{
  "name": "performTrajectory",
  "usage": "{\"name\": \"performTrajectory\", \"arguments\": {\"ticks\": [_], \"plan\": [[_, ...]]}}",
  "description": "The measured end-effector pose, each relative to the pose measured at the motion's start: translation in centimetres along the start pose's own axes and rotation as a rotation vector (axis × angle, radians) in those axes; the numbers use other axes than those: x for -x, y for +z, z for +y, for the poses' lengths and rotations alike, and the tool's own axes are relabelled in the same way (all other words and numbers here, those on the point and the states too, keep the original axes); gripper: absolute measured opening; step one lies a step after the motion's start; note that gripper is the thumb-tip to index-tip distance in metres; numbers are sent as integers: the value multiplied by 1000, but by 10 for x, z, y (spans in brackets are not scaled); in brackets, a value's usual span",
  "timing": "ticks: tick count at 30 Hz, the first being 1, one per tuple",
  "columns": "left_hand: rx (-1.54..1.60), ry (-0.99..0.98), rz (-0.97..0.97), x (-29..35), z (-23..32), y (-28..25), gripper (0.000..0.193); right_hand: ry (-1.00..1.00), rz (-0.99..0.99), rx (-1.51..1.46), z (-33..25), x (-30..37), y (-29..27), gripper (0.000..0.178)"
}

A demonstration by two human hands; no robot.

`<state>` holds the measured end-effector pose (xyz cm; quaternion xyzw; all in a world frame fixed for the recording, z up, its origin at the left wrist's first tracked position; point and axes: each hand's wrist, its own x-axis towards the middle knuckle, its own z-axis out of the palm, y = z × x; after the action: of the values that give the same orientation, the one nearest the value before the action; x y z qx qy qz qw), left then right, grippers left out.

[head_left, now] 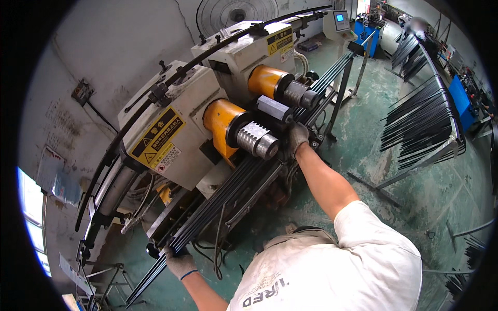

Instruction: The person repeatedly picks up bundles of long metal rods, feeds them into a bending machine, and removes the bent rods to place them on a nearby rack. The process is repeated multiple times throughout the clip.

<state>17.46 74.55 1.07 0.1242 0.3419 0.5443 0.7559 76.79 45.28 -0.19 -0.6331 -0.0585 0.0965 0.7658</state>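
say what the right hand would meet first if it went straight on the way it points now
Most likely the grey, faceted metal block, just up and left of the grey-gloved right hand in the picture. Depth is unclear from this view, so the hand might pass beneath it.

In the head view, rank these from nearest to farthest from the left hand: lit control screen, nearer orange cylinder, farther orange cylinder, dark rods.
1. Dark rods: touching the left hand.
2. Nearer orange cylinder: ahead, slightly right.
3. Farther orange cylinder: beyond it, further right.
4. Lit control screen: far right, at the back.
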Motion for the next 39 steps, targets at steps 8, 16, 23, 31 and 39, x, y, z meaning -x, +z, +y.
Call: {"name": "performTrajectory", "arguments": {"ticks": [8,16,23,31,39], "plan": [[55,-194,-103,66,-68,63,36,263,86,-466,-17,29,-2,37],[22,9,-61,26,-21,9,32,183,108,-353,42,64,-123,44],[75,-46,-60,50,-86,43,36,335,254,-14,38,110,-141,62],[72,-248,-210,74,-117,81,36,296,1,208,67,146,-99,79],[136,-59,59,52,3,19,35,448,23,301,113,209,-141,41]]}}
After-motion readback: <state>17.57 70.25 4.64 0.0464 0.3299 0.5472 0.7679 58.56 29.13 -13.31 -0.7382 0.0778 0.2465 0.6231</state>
